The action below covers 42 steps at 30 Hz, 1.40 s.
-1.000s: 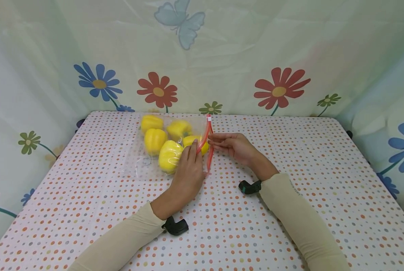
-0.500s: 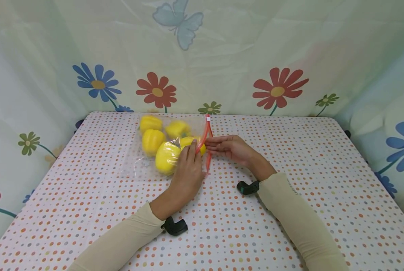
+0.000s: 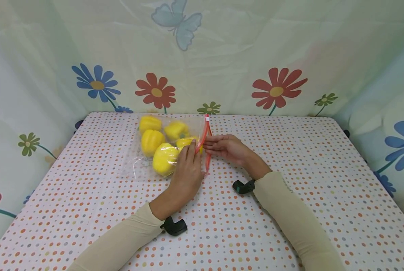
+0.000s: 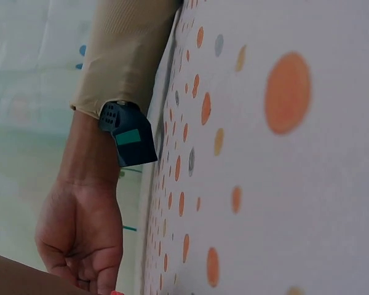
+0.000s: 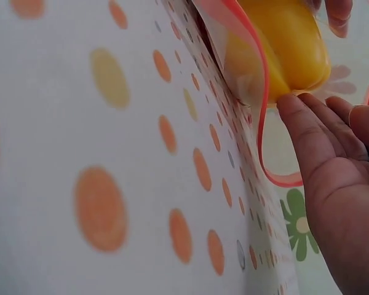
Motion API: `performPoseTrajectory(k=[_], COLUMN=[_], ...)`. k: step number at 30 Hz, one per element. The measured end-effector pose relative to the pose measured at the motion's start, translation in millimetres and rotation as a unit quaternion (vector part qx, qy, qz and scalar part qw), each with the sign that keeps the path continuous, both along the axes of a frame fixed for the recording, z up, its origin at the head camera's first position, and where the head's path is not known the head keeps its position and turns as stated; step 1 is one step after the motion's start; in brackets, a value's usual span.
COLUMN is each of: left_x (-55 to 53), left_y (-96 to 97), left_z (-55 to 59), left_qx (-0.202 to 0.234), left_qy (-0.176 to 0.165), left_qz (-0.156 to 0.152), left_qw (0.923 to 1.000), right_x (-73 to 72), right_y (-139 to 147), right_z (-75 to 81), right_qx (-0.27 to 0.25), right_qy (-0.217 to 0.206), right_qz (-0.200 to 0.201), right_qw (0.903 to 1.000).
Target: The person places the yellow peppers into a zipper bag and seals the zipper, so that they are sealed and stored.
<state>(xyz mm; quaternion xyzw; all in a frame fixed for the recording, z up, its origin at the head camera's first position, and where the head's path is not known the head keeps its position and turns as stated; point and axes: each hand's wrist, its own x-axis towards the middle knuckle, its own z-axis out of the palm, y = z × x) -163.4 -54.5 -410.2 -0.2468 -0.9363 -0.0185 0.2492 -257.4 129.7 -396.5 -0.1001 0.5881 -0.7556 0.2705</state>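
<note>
A clear zip bag (image 3: 134, 163) with a red-edged mouth (image 3: 207, 130) lies on the table with its opening facing right. Inside are several yellow bell peppers (image 3: 152, 143). One more yellow pepper (image 5: 295, 46) sits just within the mouth, partly behind the left hand in the head view. My left hand (image 3: 186, 175) holds the bag at the near part of its red rim, fingers over the film. From the right, my right hand (image 3: 227, 148) reaches to the mouth, its fairly straight fingers (image 5: 304, 126) against the pepper's end.
A spotted white cloth (image 3: 273, 218) covers the table. Behind it hangs a curtain (image 3: 229, 56) printed with flowers and a butterfly. A black wrist camera (image 3: 174, 226) is worn on the left wrist, another black camera (image 3: 243, 187) on the right.
My right hand has moved left, pushing the pepper at the mouth deeper into the bag. The nearest pepper inside has shifted slightly left. My left hand stays at the rim.
</note>
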Motion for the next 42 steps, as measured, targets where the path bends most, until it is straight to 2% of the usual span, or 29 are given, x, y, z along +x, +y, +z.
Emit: performPoseTrajectory(k=[4,9,12,17,22,27,33,37,42], left_x=[0.1,0.7,0.7,0.7,1.0,0.5,0.6,0.4,-0.6], left_y=[-0.2,0.4,0.6,0.6,0.7,2.2,4.8,5.9,6.3], left_z=[0.1,0.2,0.1,-0.3,-0.8,-1.1,-1.1,-0.9,0.0], left_qx=[0.004,0.004,-0.001,-0.001,0.005,0.015,0.027,0.021,0.013], left_qy=[-0.003,-0.013,-0.013,-0.012,-0.012,0.0,-0.002,-0.009,-0.035], left_qz=[0.002,0.005,0.008,0.008,0.004,-0.005,-0.007,0.001,-0.002], left_qw=[1.0,0.9999,0.9999,0.9999,0.9999,0.9999,0.9996,0.9997,0.9993], right_x=[-2.4,-6.8,-9.1,-12.2,-14.2,-14.0,-16.0,-20.2,-26.2], right_y=[-2,2,6,13,18,17,14,11,3], right_z=[-1.4,-4.7,-6.1,-5.2,-2.0,1.4,4.5,3.3,3.6], right_qx=[-0.011,-0.019,-0.022,-0.022,-0.017,0.026,0.071,0.084,0.104], right_qy=[-0.01,-0.033,-0.042,-0.044,-0.015,0.02,0.043,0.055,0.074], right_qz=[-0.003,-0.033,-0.034,-0.044,-0.08,-0.131,-0.172,-0.182,-0.159], right_qw=[0.9999,0.9987,0.9983,0.9978,0.9966,0.9909,0.9816,0.9782,0.9791])
